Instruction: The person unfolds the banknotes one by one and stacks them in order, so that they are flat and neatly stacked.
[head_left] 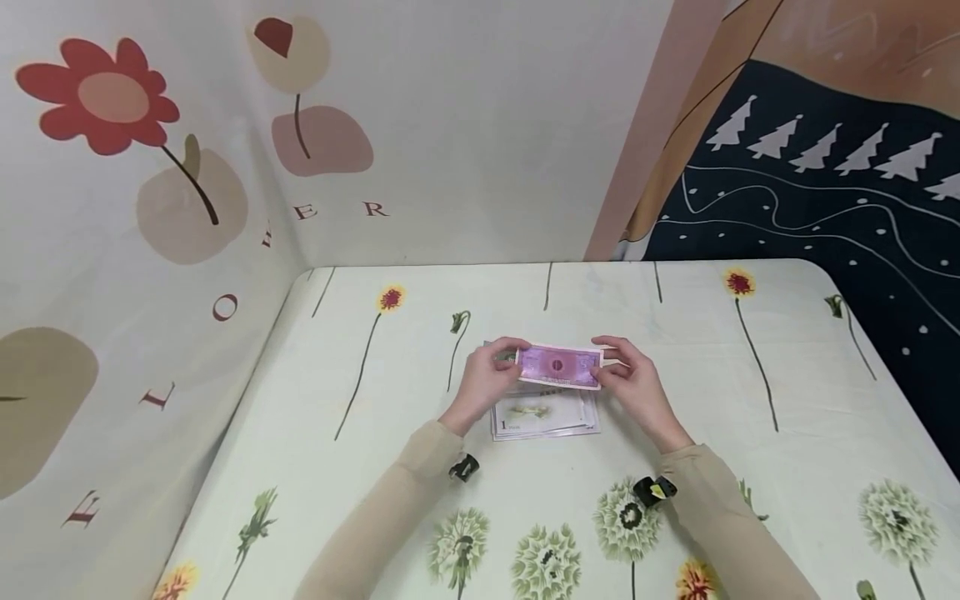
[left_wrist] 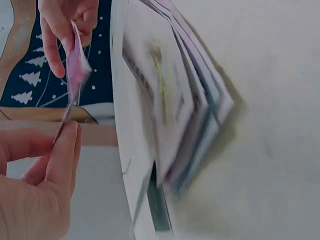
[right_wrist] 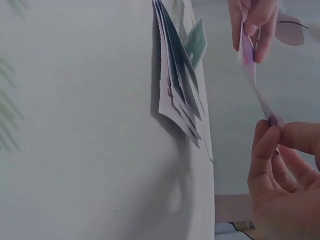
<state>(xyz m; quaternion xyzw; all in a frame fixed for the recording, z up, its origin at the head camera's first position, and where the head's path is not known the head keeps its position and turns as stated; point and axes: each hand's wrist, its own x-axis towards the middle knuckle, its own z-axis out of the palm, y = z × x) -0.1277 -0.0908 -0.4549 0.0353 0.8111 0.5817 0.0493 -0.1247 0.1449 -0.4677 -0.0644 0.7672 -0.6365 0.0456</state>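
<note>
A purple banknote (head_left: 558, 367) is stretched between both hands above the table. My left hand (head_left: 489, 377) pinches its left end between thumb and fingers. At the other end, my right hand (head_left: 636, 385) pinches the note's right edge, seen close in the right wrist view. Below the note lies a loose pile of paper notes (head_left: 542, 418), its top one pale with a plant picture and a "1" in the corner. Part of the pile is hidden behind the purple note. A green note (right_wrist: 196, 45) sticks out from the pile in the right wrist view.
The pile lies on a pale tablecloth (head_left: 390, 492) printed with flowers and dandelions. A white flowered curtain (head_left: 465, 125) hangs behind and to the left. At the right is a dark cloth (head_left: 810, 200) with white trees. Each wrist carries a small black device (head_left: 654, 492).
</note>
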